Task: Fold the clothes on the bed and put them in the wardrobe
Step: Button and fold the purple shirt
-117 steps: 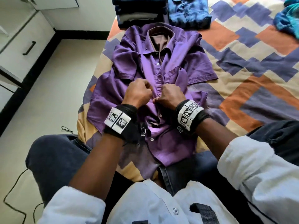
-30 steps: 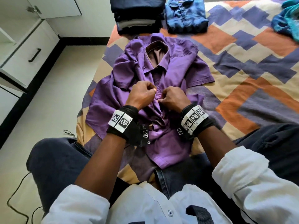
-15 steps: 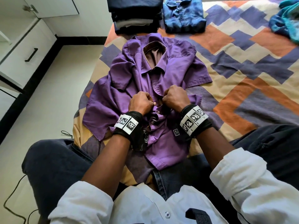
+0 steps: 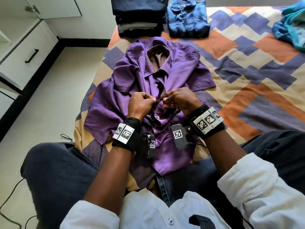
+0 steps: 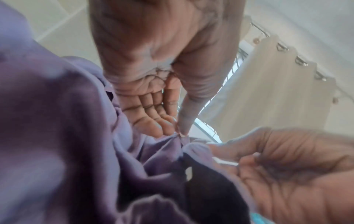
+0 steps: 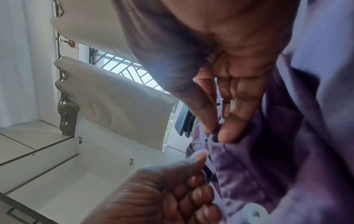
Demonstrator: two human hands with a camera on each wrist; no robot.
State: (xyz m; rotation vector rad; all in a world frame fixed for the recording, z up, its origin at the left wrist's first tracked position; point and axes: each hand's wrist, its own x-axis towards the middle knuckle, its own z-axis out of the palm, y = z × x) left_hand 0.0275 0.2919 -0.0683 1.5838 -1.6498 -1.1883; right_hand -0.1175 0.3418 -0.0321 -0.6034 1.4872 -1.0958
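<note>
Both hands are lifting higher off the bedspread [image 4: 247, 66] than a moment ago, raising the front placket of the purple shirt [image 4: 115, 100]. It is lying crumpled, collar up, by the bed's near left edge. The left hand [image 4: 140, 104] and right hand [image 4: 181, 100] are each pinching the placket, knuckles up.

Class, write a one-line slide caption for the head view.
Both hands, left hand and right hand, pinch the purple shirt.
</note>
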